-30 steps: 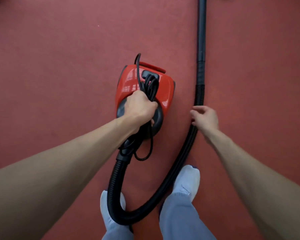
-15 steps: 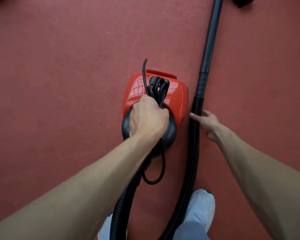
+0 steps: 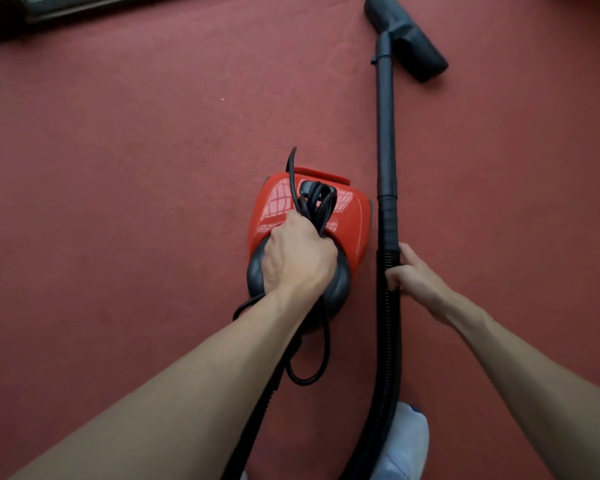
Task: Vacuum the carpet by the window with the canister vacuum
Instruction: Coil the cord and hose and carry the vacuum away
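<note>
Pale fabric shows at the near edge, a trouser leg and sock (image 3: 404, 441) planted on the carpet, with the ribbed black hose (image 3: 390, 341) curving up past it. That hose is corrugated plastic, flexible, and it runs from the near end of the canister round in a loop to the right, which probably keeps it clear of the feet.

Further out, the right hand (image 3: 414, 275) is wrapped around the hose just below the point where ribbing gives way to a smooth cuff; the fingers curl over the ridges, a sensible place to grip for steering the wand. To its left, the left hand (image 3: 300, 258) is closed on top of the canister vacuum (image 3: 347, 223), apparently gripping its carry handle together with the bundled power cord (image 3: 317, 202). The cord is still coiled, a slack loop hanging near the forearm, so I judge the machine is being carried or positioned, not yet plugged in.

The canister has a glossy red shell reflecting window panes and a matte grey rounded front. Beyond it, the rigid black wand (image 3: 385, 133) lies straight on the short-piled red carpet (image 3: 118, 168), ending in the broad floor nozzle (image 3: 412, 39). At far left, a dark window frame (image 3: 32, 12) edges the carpet.
</note>
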`<action>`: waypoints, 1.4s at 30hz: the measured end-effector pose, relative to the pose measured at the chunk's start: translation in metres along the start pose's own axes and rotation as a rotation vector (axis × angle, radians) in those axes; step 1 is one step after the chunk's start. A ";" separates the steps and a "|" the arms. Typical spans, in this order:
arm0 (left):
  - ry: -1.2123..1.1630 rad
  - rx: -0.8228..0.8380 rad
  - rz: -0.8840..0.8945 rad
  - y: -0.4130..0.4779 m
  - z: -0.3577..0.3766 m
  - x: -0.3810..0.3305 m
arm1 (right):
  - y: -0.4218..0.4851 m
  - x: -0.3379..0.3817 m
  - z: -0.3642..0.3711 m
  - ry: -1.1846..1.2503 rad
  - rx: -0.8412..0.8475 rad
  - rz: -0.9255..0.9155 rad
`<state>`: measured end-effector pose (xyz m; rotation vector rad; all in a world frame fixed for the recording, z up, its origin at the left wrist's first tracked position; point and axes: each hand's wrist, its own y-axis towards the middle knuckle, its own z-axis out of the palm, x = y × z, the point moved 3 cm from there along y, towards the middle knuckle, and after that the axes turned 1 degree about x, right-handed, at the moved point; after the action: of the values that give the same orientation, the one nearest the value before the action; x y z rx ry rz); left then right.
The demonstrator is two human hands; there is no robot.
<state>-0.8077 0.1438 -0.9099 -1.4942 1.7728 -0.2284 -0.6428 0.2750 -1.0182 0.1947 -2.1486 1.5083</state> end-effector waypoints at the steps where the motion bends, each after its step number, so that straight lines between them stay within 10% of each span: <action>1: 0.009 0.003 -0.008 -0.001 0.000 0.000 | -0.011 0.001 -0.004 0.055 0.029 0.004; 18: -0.438 0.180 -0.278 -0.047 -0.040 0.051 | -0.167 0.087 0.012 0.220 -0.162 -0.119; 42: -1.476 -0.344 -0.763 -0.381 -0.429 0.056 | -0.587 0.382 0.096 -1.121 0.158 -0.664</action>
<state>-0.8028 -0.1625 -0.4217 -1.7271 0.0448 0.6915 -0.7722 0.0312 -0.3678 1.9692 -2.2471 1.2378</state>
